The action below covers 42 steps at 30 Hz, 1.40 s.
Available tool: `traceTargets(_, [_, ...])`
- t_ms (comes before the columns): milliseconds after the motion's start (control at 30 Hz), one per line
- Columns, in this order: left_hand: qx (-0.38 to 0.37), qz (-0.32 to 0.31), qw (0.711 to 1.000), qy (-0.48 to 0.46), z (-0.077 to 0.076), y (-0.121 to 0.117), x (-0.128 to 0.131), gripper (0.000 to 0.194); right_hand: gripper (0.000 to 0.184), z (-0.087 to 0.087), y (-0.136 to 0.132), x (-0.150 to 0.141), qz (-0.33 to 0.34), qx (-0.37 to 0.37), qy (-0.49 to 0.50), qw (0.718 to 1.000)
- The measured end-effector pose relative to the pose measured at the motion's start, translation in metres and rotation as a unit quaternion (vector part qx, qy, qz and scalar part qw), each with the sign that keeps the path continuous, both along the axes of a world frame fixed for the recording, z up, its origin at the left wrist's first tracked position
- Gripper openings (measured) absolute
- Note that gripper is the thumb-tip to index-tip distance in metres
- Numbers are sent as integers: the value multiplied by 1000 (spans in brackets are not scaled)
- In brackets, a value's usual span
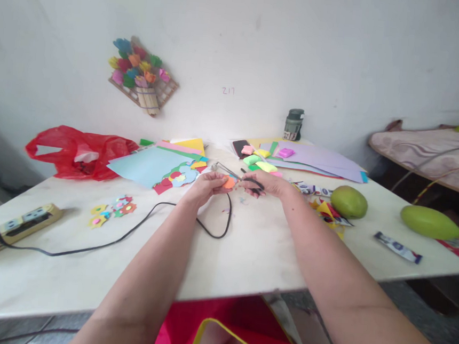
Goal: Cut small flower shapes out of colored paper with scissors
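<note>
My left hand [208, 183] pinches a small orange paper piece [229, 182] over the middle of the white table [247, 248]. My right hand [266, 184] grips black-handled scissors [237, 174], whose metal blades point left toward the orange piece. Both hands meet above the table, close to a looping black cable [216, 230]. Small paper scraps lie on the table just beneath them.
Coloured paper sheets [149, 165] and cut flower shapes [114, 207] lie left; a red plastic bag [81, 151] and power strip [11, 225] sit further left. Purple sheets [319, 161], a dark jar [293, 124], two green mangoes [349, 202] and a sachet [397, 247] lie right.
</note>
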<state>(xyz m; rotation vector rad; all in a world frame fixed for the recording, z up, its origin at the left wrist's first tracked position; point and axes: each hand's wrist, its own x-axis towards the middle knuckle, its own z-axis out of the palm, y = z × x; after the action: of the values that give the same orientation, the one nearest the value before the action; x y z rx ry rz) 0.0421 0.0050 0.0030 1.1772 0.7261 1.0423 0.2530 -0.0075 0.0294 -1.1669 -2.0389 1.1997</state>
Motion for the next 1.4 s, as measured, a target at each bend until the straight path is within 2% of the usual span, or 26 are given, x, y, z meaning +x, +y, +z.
traceTargets(167, [-8,5,1000,3,1,-1,0,21,20,-1,5,4,-37,14,55,998])
traceTargets(300, [-3,6,1000,21,2,-1,0,25,30,-6,9,3,-57,16,112,992])
traceTargets(400, [5,0,999,35,2,-1,1,30,31,-2,4,-3,-79,25,148,986])
traceTargets(500, [12,-6,999,50,2,-2,2,33,35,4,-1,-11,-102,17,163,981])
traceTargets(667, [25,0,998,51,-1,1,2,28,36,4,0,-15,-117,6,143,983])
traceTargets(767, [33,6,999,34,-2,4,1,28,31,2,1,-13,-89,2,107,990])
traceTargets(933, [40,18,999,1,-1,3,0,29,22,-1,1,-10,-1,2,24,1000])
traceTargets(1033, [44,28,999,-5,0,3,1,30,21,-3,1,-9,34,10,13,999])
traceTargets(1200, [48,22,999,-8,-1,5,2,31,17,-5,2,-9,53,15,32,998])
traceTargets(1400, [47,19,999,-3,-2,5,1,29,16,-2,-2,-12,39,11,23,999])
